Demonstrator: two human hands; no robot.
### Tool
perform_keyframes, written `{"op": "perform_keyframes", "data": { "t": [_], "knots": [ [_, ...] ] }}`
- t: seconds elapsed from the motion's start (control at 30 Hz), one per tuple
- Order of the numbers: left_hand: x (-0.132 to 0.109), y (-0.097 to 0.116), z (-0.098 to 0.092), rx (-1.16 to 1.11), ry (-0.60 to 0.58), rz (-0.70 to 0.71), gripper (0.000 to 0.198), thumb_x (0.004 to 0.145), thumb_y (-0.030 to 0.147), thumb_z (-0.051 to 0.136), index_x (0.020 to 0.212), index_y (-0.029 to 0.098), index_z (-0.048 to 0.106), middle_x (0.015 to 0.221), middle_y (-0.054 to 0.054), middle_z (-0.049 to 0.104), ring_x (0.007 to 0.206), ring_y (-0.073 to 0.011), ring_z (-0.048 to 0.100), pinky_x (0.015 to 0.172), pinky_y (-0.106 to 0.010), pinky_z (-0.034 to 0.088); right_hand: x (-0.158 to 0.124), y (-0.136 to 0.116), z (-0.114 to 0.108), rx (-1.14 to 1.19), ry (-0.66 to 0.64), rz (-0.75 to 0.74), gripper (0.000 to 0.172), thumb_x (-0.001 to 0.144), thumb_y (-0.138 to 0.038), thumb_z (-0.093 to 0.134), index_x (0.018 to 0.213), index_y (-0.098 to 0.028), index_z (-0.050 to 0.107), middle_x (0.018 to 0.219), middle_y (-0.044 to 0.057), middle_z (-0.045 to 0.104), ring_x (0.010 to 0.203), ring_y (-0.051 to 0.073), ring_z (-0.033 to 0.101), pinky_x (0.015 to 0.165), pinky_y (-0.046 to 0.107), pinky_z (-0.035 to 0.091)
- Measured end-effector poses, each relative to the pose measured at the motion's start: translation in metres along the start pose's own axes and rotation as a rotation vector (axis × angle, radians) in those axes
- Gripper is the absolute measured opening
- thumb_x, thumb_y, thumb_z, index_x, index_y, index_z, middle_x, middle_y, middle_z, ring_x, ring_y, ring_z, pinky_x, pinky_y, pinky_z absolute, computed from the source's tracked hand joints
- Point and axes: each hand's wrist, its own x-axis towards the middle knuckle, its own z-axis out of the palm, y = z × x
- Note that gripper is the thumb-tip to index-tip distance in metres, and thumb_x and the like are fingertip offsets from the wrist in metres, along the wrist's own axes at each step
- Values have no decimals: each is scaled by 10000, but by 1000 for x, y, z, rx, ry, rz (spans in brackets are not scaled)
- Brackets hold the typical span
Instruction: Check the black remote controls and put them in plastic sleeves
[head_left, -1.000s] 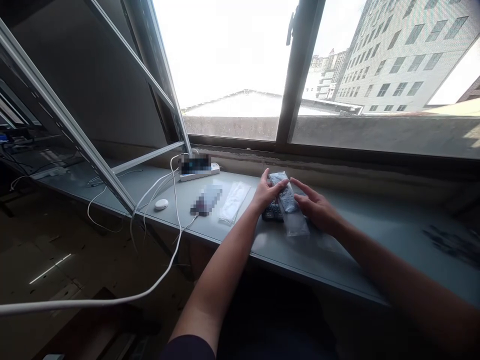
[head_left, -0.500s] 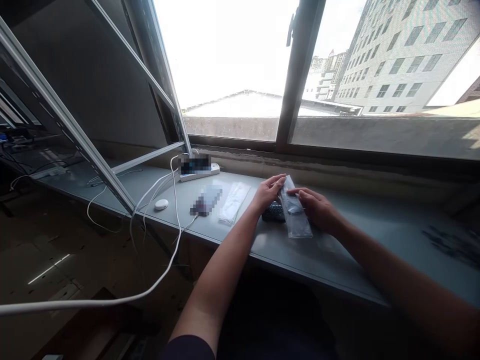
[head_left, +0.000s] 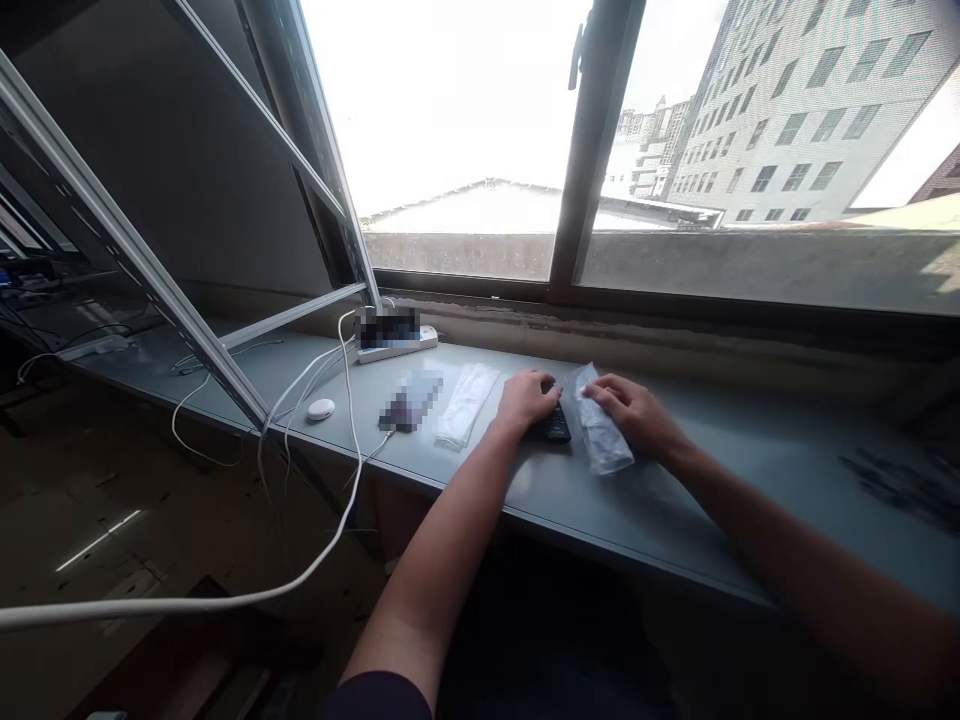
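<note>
Head view: grey ledge [head_left: 712,500] (under window [head_left: 450,120]) bears remote [head_left: 557,427] and bag [head_left: 606,442].

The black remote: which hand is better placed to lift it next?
Left, probably. The left hand rests on the black remote, while the right hand holds the clear bag beside it.

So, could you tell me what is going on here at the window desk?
A person works at a grey desk under the window. Their left hand lies over the far end of a black remote control on the desk; a firm grip cannot be told. Their right hand holds the top of a clear plastic bag lying right of the remote. Another flat bag and a white power strip lie further left.
</note>
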Motion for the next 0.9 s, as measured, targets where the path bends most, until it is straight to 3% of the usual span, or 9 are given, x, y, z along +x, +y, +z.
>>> {"op": "perform_keyframes", "data": {
  "t": [0.17,0.43,0.63,0.9],
  "knots": [
    [-1,-3,3,-12,-53,54,317,949,295,717,1224,235,863,1306,-75,818,1229,-259,761,1169,-331,547,-2,9,7,-299,-78,-171,390,1034,-598,631,987,-248,796,706,23,716,658,225,626,651,350,448],
    [0,-3,2,-21,-71,89,347,930,268,706,1231,233,874,1310,-69,826,1235,-254,767,1176,-325,551,-3,12,9,-388,-145,-243,366,1054,-555,616,1028,-257,828,857,60,834,716,250,714,700,367,513],
    [0,-4,1,-55,-78,75,357,921,258,722,1245,242,872,1326,-59,824,1261,-239,756,1197,-310,537,-2,19,10,-421,-131,-267,340,1058,-504,627,1039,-254,858,997,83,864,852,283,771,798,387,564],
    [-1,-5,-1,-38,-63,86,346,926,265,721,1237,221,867,1299,-63,834,1251,-229,759,1177,-288,539,2,29,11,-539,-46,-295,341,1076,-456,594,1044,-248,862,1023,112,803,883,289,745,798,403,574]
  ]
}}
